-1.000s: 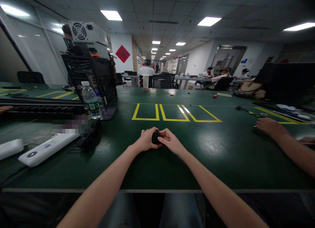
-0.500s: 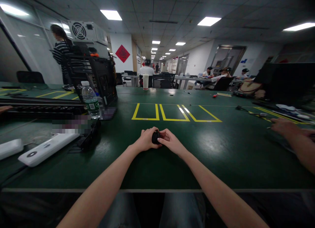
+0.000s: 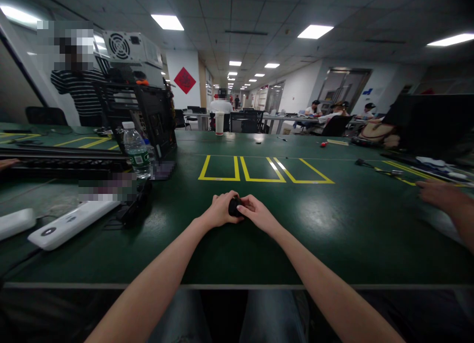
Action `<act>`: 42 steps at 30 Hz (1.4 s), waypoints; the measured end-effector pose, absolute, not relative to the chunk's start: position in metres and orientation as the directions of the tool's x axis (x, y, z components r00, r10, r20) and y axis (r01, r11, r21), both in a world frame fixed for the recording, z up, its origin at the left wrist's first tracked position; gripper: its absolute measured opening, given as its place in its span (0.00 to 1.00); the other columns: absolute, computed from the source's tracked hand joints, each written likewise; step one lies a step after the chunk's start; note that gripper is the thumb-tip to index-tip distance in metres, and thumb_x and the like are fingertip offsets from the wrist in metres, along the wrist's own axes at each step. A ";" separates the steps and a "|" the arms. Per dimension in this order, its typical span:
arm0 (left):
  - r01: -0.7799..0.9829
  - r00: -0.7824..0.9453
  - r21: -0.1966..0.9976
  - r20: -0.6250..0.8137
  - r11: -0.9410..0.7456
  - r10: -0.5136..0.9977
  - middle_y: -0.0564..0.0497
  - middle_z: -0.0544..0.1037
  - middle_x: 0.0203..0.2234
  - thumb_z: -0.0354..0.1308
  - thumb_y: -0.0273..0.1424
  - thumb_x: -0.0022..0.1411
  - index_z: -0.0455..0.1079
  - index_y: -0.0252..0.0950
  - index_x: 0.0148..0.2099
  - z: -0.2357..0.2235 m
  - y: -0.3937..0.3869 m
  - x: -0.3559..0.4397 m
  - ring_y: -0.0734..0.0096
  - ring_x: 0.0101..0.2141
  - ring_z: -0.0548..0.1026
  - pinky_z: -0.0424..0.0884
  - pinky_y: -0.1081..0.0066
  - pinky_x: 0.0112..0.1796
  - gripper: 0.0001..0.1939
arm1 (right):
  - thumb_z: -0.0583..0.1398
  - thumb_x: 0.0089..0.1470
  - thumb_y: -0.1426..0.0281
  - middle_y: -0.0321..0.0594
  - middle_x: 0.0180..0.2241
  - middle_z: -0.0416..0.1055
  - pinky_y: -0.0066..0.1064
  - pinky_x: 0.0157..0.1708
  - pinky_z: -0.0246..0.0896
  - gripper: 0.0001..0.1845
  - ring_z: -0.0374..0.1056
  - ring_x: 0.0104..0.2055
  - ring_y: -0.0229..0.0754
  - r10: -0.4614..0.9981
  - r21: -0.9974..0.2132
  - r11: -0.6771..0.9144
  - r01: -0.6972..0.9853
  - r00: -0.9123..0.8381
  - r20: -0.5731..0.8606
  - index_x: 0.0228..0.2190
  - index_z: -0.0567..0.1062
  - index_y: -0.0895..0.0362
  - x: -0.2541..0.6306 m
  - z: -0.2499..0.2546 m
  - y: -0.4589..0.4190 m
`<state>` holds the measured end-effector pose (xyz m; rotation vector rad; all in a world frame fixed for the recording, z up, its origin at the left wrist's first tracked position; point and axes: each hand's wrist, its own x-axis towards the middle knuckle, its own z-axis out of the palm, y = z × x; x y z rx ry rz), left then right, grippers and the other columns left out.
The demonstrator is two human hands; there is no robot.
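Both my hands meet at the middle of the green table (image 3: 333,244), around a small round black object (image 3: 233,206). My left hand (image 3: 219,210) curls around its left side with closed fingers. My right hand (image 3: 256,212) pinches its right side with fingertips on it. The object rests at or just above the table top; most of it is hidden by my fingers. Yellow taped rectangles (image 3: 259,170) lie just beyond my hands.
A water bottle (image 3: 136,150), an open black computer case (image 3: 148,121) with a power supply (image 3: 131,48) on top, and white power strips (image 3: 70,224) sit at left. A co-worker's hand (image 3: 440,192) rests at right. A striped-shirted person (image 3: 79,91) stands at far left. A cup (image 3: 219,123) stands further back.
My hands stay still on the black object. The co-worker's hand at right has drawn back to the right. The striped-shirted person has stepped out from behind the computer case to the left.
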<state>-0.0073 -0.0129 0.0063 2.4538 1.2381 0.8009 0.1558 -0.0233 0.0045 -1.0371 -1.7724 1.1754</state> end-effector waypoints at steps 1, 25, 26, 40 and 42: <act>0.648 0.481 0.468 0.359 -0.601 0.800 0.52 0.68 0.36 0.60 0.40 0.42 0.56 0.40 0.45 0.006 -0.013 -0.007 0.61 0.38 0.67 0.56 0.62 0.40 0.27 | 0.57 0.45 0.65 0.37 0.36 0.66 0.36 0.41 0.59 0.13 0.64 0.40 0.39 0.904 -0.945 0.259 0.199 -0.394 0.165 0.34 0.64 0.56 0.156 0.004 -0.024; 0.656 0.467 0.483 0.344 -0.580 0.815 0.51 0.68 0.37 0.61 0.40 0.40 0.56 0.40 0.44 0.006 -0.012 -0.007 0.59 0.39 0.67 0.55 0.62 0.40 0.28 | 0.54 0.47 0.64 0.36 0.35 0.66 0.37 0.41 0.60 0.10 0.64 0.40 0.39 0.914 -0.941 0.277 0.195 -0.356 0.196 0.33 0.65 0.55 0.155 0.010 -0.027; 0.656 0.467 0.482 0.345 -0.580 0.814 0.51 0.68 0.37 0.61 0.40 0.40 0.56 0.40 0.44 0.006 -0.012 -0.007 0.59 0.39 0.67 0.55 0.62 0.40 0.28 | 0.55 0.47 0.64 0.37 0.35 0.66 0.37 0.42 0.59 0.11 0.64 0.40 0.39 0.919 -0.942 0.268 0.201 -0.346 0.187 0.34 0.65 0.56 0.155 0.010 -0.027; 0.662 0.466 0.478 0.341 -0.577 0.817 0.51 0.68 0.37 0.61 0.40 0.40 0.56 0.40 0.45 0.007 -0.013 -0.005 0.59 0.38 0.67 0.55 0.62 0.40 0.29 | 0.57 0.45 0.67 0.36 0.34 0.66 0.35 0.42 0.59 0.10 0.64 0.40 0.38 0.908 -0.959 0.257 0.118 -0.368 0.198 0.32 0.64 0.56 0.155 0.012 -0.027; 0.655 0.471 0.479 0.346 -0.584 0.811 0.51 0.68 0.37 0.60 0.40 0.41 0.56 0.40 0.45 0.006 -0.012 -0.006 0.59 0.38 0.67 0.55 0.62 0.40 0.28 | 0.56 0.45 0.66 0.37 0.34 0.66 0.35 0.41 0.59 0.10 0.64 0.40 0.38 0.915 -0.956 0.260 0.136 -0.352 0.199 0.32 0.65 0.56 0.154 0.014 -0.028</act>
